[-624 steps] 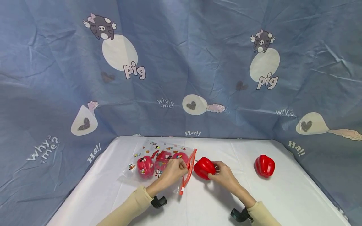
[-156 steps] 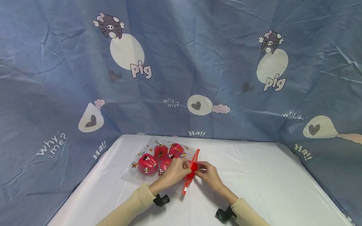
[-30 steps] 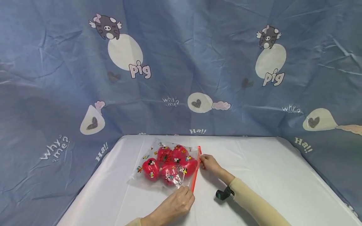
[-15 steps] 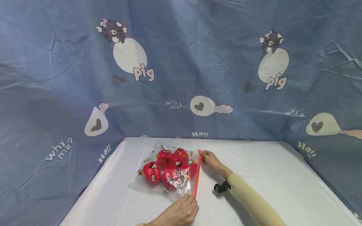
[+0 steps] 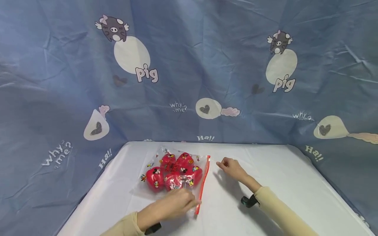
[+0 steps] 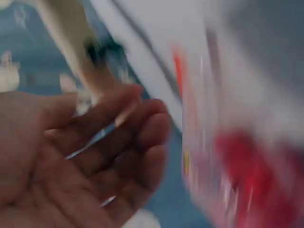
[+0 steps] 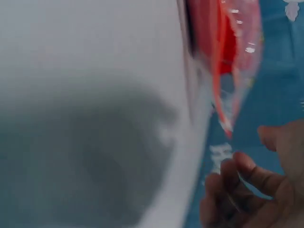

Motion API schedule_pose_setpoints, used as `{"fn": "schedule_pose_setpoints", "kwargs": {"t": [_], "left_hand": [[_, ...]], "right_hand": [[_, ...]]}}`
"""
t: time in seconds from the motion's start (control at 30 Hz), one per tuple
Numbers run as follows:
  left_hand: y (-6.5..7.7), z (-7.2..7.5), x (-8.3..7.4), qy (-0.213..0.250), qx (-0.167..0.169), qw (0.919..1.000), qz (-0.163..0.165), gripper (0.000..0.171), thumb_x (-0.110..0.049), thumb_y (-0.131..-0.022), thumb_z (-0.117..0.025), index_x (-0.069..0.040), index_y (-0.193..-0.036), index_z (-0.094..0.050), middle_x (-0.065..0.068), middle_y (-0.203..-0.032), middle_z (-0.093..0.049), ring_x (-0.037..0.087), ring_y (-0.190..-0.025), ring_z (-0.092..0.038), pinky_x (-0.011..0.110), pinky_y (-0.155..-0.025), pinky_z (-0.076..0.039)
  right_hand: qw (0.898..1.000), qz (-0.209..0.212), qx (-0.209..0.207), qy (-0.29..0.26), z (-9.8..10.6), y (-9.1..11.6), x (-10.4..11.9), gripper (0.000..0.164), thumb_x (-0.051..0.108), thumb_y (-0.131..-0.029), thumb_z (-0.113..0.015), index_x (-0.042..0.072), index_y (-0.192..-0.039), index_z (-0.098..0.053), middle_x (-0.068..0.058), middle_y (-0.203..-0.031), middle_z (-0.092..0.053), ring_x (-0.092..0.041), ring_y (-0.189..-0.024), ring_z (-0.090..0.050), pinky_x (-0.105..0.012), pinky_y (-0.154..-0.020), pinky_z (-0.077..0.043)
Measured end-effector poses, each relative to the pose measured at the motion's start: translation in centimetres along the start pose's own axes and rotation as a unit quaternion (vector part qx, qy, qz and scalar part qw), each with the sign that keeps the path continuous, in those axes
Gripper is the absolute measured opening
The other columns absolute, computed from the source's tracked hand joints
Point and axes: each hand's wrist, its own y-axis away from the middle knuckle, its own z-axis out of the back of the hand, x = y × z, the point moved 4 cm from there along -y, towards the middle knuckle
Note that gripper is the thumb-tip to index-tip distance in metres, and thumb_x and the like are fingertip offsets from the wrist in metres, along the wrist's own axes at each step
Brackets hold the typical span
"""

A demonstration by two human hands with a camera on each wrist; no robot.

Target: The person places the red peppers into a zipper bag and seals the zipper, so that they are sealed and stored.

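A clear zip bag (image 5: 141, 192) printed with cartoon figures lies on the table, its red zip edge (image 5: 204, 182) facing right. Several red bell peppers (image 5: 155, 179) are inside it. In the right wrist view the zip edge (image 7: 218, 90) gapes around a pepper. My left hand (image 5: 174, 204) is over the bag's near corner, beside the zip; its fingers are loosely bent and hold nothing in the left wrist view, which is blurred. My right hand (image 5: 233, 168) hovers right of the bag's far corner, apart from it, fingers relaxed with nothing between them.
The white-covered table (image 5: 283, 183) extends to the right of the bag. A blue cloth backdrop (image 5: 251, 72) with pig prints stands behind it and hangs along both sides. A dark wrist camera (image 5: 249, 201) sits on the right wrist.
Both hands have let go of the zip edge; the right has moved right, the left up and leftward. The peppers outside the bag about 20 seconds ago are no longer on the table.
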Motion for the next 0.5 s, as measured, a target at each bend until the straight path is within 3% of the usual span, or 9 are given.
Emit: {"fn": "schedule_pose_setpoints", "kwargs": {"t": [0.1,0.17,0.2,0.27,0.37,0.43,0.5], "left_hand": [[-2.0,3.3,4.3,0.007,-0.047,0.9972,0.057,0.036,-0.044,-0.095,-0.054,-0.017,-0.074,-0.066,-0.002,-0.076,-0.063,0.013,-0.076,-0.059,0.031,-0.080,-0.048],[-3.1,5.3,7.8,-0.033,-0.084,0.9906,0.103,0.044,-0.054,-0.093,-0.051,-0.015,-0.102,-0.070,0.007,-0.109,-0.067,0.027,-0.105,-0.060,0.047,-0.102,-0.038],[-3.4,6.0,9.6,-0.048,-0.091,0.9859,0.132,0.053,-0.059,-0.091,-0.049,-0.017,-0.120,-0.065,0.010,-0.129,-0.059,0.033,-0.123,-0.051,0.056,-0.109,-0.028],[-3.5,7.1,12.9,-0.077,-0.080,0.9750,0.192,0.075,-0.069,-0.087,-0.046,-0.024,-0.146,-0.042,0.012,-0.157,-0.027,0.042,-0.145,-0.019,0.066,-0.112,-0.006],[-2.6,7.8,16.7,-0.094,-0.041,0.9618,0.254,0.094,-0.079,-0.080,-0.043,-0.032,-0.155,-0.009,0.005,-0.162,0.013,0.043,-0.144,0.020,0.071,-0.106,0.014],[-1.9,7.9,18.2,-0.096,-0.034,0.9581,0.268,0.099,-0.083,-0.077,-0.042,-0.035,-0.154,-0.002,0.001,-0.159,0.024,0.039,-0.140,0.030,0.072,-0.103,0.017],[-1.5,7.9,19.0,-0.089,-0.034,0.9580,0.271,0.100,-0.083,-0.077,-0.043,-0.035,-0.154,0.001,0.000,-0.158,0.028,0.038,-0.139,0.033,0.073,-0.102,0.018]], "right_hand": [[0.995,0.014,-0.051,0.081,3.7,1.3,0.1,0.043,0.056,-0.091,-0.054,0.014,-0.091,-0.064,-0.004,-0.079,-0.062,-0.014,-0.067,-0.054,-0.031,-0.058,-0.042],[0.986,0.016,-0.096,0.132,6.3,1.8,-0.2,0.052,0.064,-0.088,-0.052,0.016,-0.104,-0.066,-0.010,-0.094,-0.063,-0.025,-0.081,-0.058,-0.040,-0.066,-0.046],[0.980,0.017,-0.115,0.160,7.5,2.0,-0.5,0.057,0.066,-0.087,-0.051,0.017,-0.113,-0.065,-0.013,-0.102,-0.062,-0.030,-0.089,-0.058,-0.045,-0.070,-0.046],[0.970,0.011,-0.133,0.204,9.5,2.4,-1.2,0.068,0.069,-0.085,-0.050,0.022,-0.132,-0.057,-0.021,-0.125,-0.053,-0.042,-0.110,-0.051,-0.057,-0.082,-0.042],[0.960,-0.007,-0.114,0.254,11.4,2.7,-2.4,0.082,0.074,-0.083,-0.048,0.032,-0.151,-0.030,-0.026,-0.154,-0.022,-0.053,-0.136,-0.026,-0.072,-0.097,-0.027],[0.957,-0.018,-0.098,0.274,12.0,3.0,-3.2,0.087,0.076,-0.082,-0.045,0.038,-0.154,-0.013,-0.023,-0.160,0.000,-0.054,-0.142,-0.008,-0.078,-0.100,-0.015],[0.954,-0.023,-0.092,0.284,12.4,3.2,-3.8,0.089,0.077,-0.082,-0.044,0.041,-0.153,-0.005,-0.018,-0.160,0.013,-0.053,-0.143,0.003,-0.080,-0.099,-0.007]]}}
